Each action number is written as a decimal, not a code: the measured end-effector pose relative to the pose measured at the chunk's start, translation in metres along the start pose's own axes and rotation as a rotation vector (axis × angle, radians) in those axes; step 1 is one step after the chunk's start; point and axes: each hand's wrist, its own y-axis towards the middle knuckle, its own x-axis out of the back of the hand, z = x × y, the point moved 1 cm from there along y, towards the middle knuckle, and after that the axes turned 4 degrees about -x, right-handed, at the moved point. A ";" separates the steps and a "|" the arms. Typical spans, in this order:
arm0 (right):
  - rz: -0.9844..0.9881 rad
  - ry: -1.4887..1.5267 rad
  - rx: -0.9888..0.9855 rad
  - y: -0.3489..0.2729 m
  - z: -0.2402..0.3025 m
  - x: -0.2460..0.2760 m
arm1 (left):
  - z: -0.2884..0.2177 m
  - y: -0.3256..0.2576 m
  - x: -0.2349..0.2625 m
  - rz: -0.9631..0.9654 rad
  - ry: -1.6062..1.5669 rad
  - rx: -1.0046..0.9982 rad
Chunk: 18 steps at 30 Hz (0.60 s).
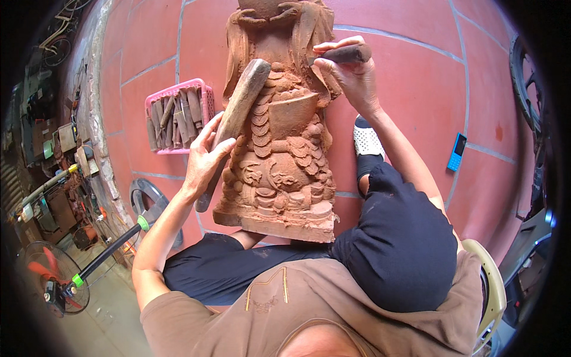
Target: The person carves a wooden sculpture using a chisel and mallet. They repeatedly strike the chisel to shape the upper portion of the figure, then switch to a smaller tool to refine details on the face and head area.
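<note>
We see a tall reddish wooden carving (pixel 279 131) standing on the tiled floor (pixel 416 89) between our hands. Left of our left hand (pixel 205 157), a pink basket (pixel 205 95) holds wooden-handled chisels (pixel 175 116). That grip wraps a wooden mallet (pixel 238 113) against the carving; our right hand (pixel 351 74) pinches a chisel (pixel 345 55) at its upper right.

Red tiled floor (pixel 416 89), carved wooden statue (pixel 279 149) lying across it, pink basket (pixel 205 98) of chisels, blue phone (pixel 457 152)
</note>
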 end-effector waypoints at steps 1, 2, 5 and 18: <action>0.022 -0.033 0.011 0.004 -0.001 0.000 | 0.001 0.000 0.000 0.015 -0.013 -0.006; 0.044 -0.067 0.023 0.007 -0.001 -0.001 | 0.001 -0.001 -0.001 0.014 -0.025 0.009; 0.068 -0.416 0.040 0.015 0.007 -0.008 | -0.006 -0.003 -0.004 0.014 -0.065 0.062; 0.145 -0.368 -0.047 -0.040 0.009 -0.006 | -0.004 -0.001 -0.001 0.045 -0.088 0.025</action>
